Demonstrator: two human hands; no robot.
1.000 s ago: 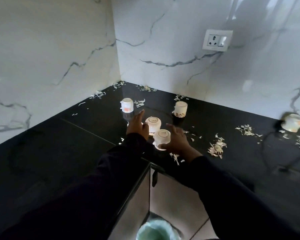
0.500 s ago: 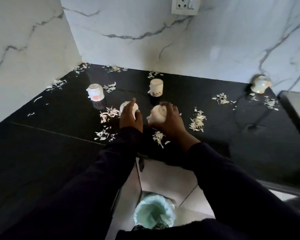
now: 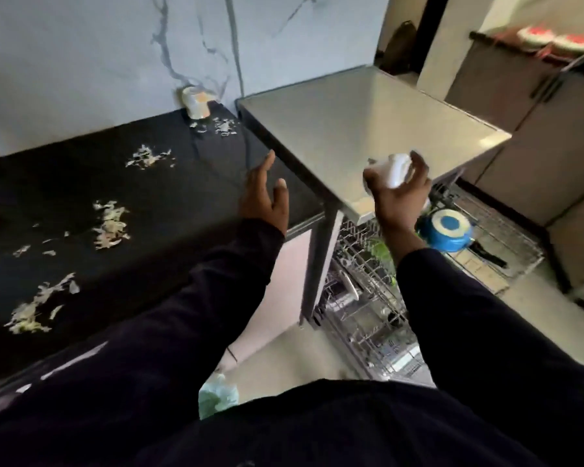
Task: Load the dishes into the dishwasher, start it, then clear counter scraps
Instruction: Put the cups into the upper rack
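Above the pulled-out dishwasher rack (image 3: 368,281), the right hand (image 3: 397,193) now carries a white cup (image 3: 397,170) lifted off the counter (image 3: 149,203), the left hand (image 3: 265,197) spread empty, so loading comes next.

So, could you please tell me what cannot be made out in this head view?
- White cup in the right hand: motion blur and the fingers hide its shape.
- Dishwasher rack: the right sleeve and the steel worktop cover part of it.
- Cup by the wall: blurred, pattern unreadable.
- Left hand: palm faces away.
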